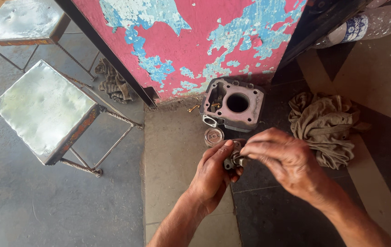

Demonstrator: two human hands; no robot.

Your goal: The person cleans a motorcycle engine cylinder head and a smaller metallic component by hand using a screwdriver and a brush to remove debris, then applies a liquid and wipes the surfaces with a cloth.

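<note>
My left hand (212,176) and my right hand (283,161) meet over the floor, both gripping one small grey metal engine part (233,159). My left thumb presses its left side. My right fingers pinch it from above and hide much of it. Just beyond the hands a grey metal engine cylinder block (232,104) with a round bore lies on the floor by the wall. A small round piston (214,136) sits right in front of the block, close to my left fingertips.
A crumpled tan rag (324,125) lies to the right. A pink wall with peeling blue paint (191,41) stands behind. Two metal-topped stools (44,107) stand at left, a dirty rag (113,83) beyond them. A plastic bottle (364,24) lies top right.
</note>
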